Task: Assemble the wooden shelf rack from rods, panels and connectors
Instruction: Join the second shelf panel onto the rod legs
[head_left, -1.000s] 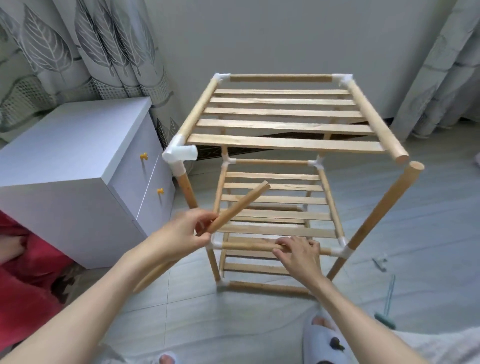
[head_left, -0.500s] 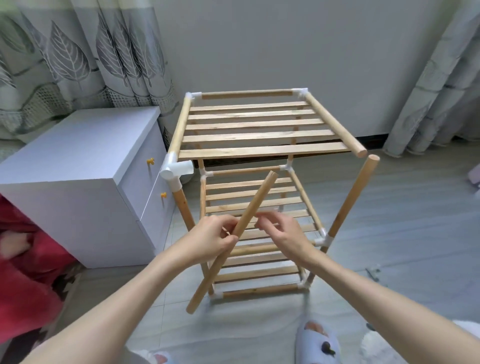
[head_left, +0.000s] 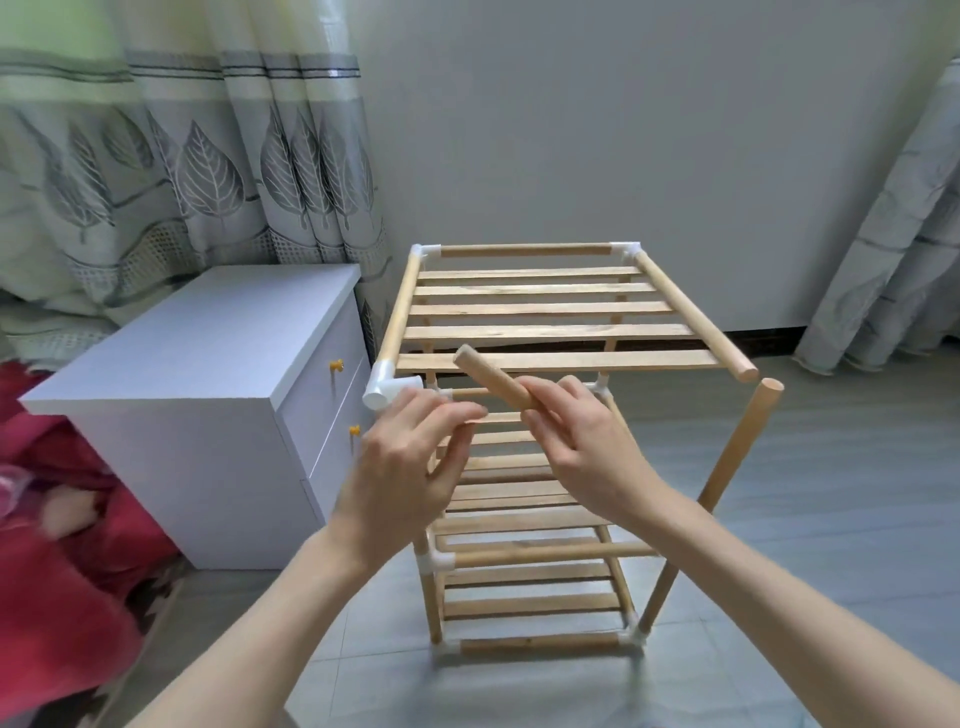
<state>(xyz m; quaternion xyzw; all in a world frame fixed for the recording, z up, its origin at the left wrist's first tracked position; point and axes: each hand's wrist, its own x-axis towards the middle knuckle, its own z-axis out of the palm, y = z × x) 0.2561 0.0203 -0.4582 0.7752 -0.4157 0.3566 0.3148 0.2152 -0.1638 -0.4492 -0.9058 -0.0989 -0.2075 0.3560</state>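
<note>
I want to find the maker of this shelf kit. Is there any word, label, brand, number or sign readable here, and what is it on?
None: no readable text anywhere in this view.
The slatted wooden shelf rack, its white plastic corner connector, the loose round wooden rod held by the right hand, and the white drawer cabinet all show bare, unmarked surfaces.
The grey leaf-patterned curtain carries only a pattern.

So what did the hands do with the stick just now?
The loose rod passed from the left hand, now open, into the right hand, which left the lower rail and grips it near the top shelf. The rack stayed put.
</note>
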